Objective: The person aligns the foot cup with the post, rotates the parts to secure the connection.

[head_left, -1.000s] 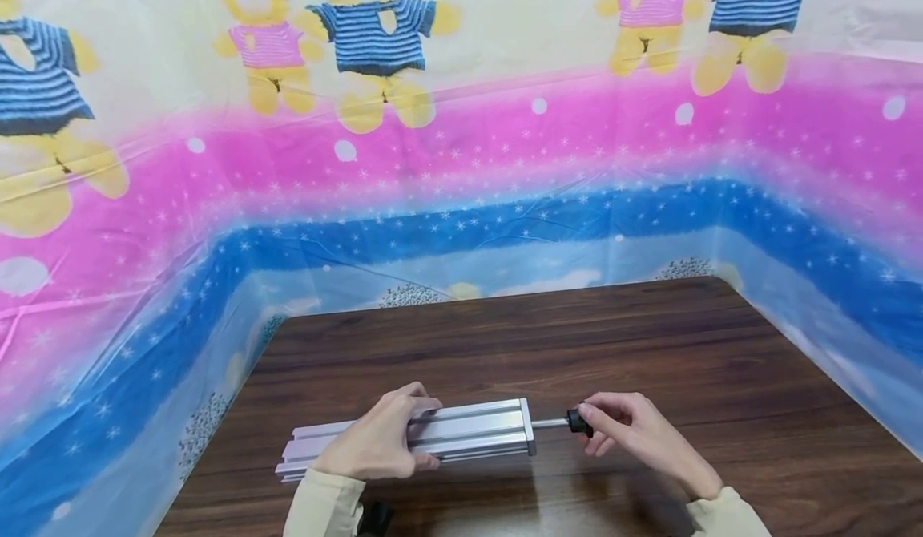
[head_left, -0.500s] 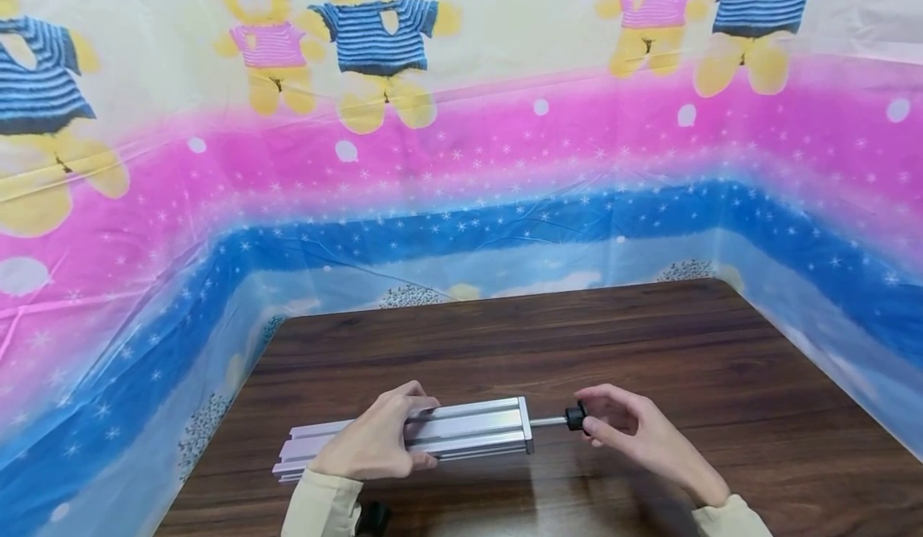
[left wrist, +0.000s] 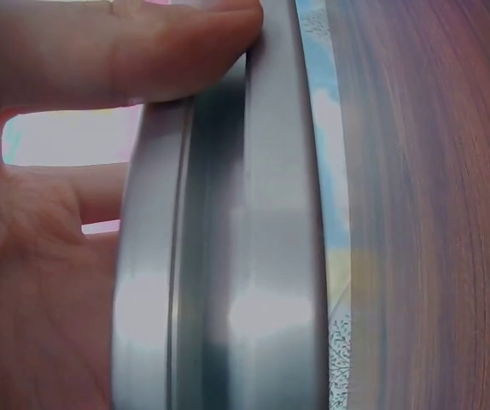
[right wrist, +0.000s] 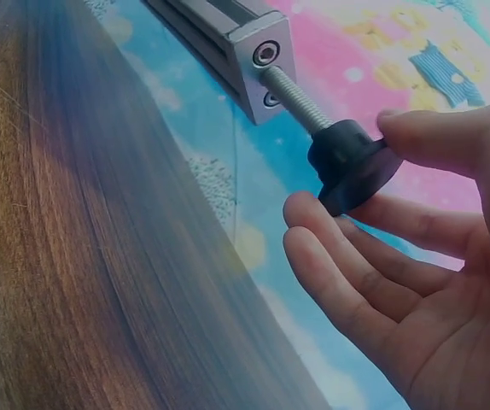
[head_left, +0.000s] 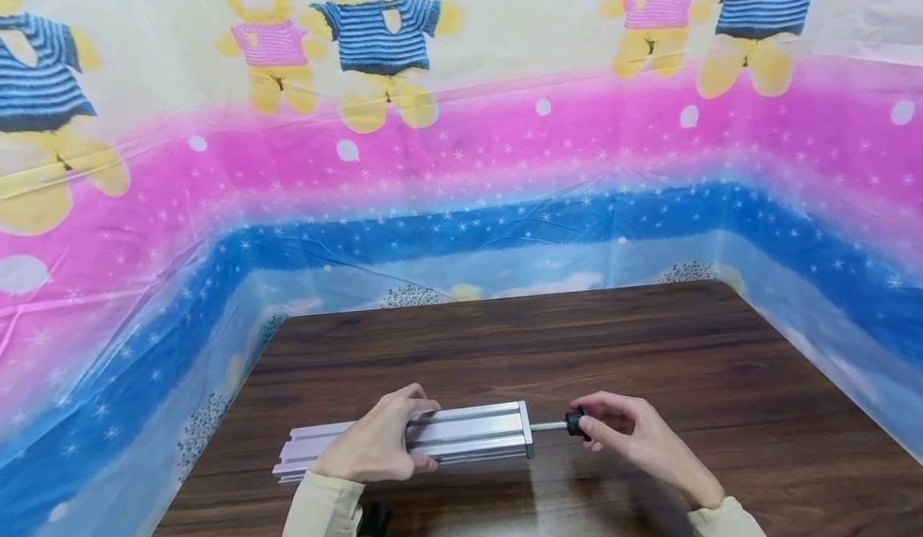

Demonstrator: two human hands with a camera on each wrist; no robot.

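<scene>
Fingers (head_left: pixel 424 405) of the left hand (head_left: pixel 371 442) curl round a silver bar (head_left: pixel 476 431) over the table (head_left: pixel 505 345), the right hand (head_left: pixel 642 434) pinches the black knob (head_left: pixel 574 422) on its screw (head_left: pixel 550 426), and only the right wrist view shows two bolts (right wrist: pixel 266 53).

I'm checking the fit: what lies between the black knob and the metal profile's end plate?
An exposed threaded rod, its thread clearest in the right wrist view.

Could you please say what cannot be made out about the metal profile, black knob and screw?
Head: part of the metal profile, behind the left hand; part of the black knob, behind the right hand.
Left wrist: both profile ends, cut off by the edges.
Right wrist: tip of the screw, apparently inside the end plate.
</scene>
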